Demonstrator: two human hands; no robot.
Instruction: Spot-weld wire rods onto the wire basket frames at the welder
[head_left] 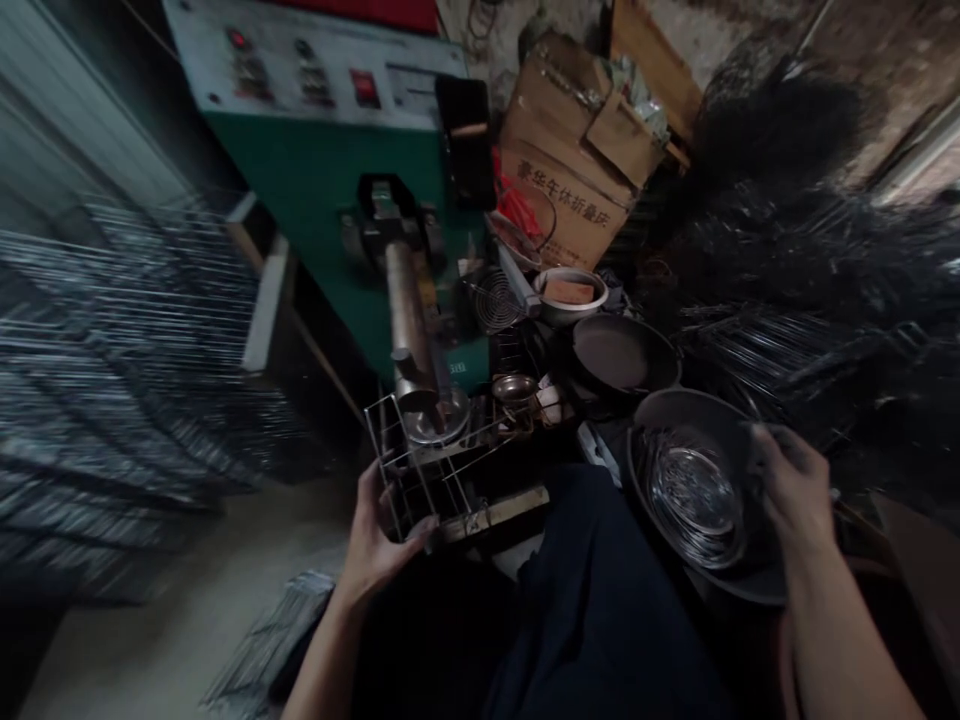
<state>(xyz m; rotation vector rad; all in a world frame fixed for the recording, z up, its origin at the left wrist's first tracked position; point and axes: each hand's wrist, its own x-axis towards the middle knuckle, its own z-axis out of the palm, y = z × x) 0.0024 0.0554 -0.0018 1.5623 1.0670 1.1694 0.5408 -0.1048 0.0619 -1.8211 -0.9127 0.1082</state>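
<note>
My left hand (382, 535) is closed around the near left side of a wire rack (431, 485), its thumb along the lower edge. The rack stands tilted in front of the machine's metal arm (409, 320), close to a round metal piece (437, 418) under the arm's end. At the right, my right hand (795, 485) is at the rim of a dark basin (686, 405). Shiny wire rings (690, 490) lie in a stack inside the basin. Motion blur smears the right hand's fingers, so whether they grip the rim or anything else is unclear.
A green machine (315, 210) with knobs and a red switch stands ahead, a phone (465, 140) on its front. Beyond the basin are a dark pan (626, 352), a white bowl (571, 310) holding a brick-like block, and a cardboard box (570, 170). Wire racks (112, 370) are piled left.
</note>
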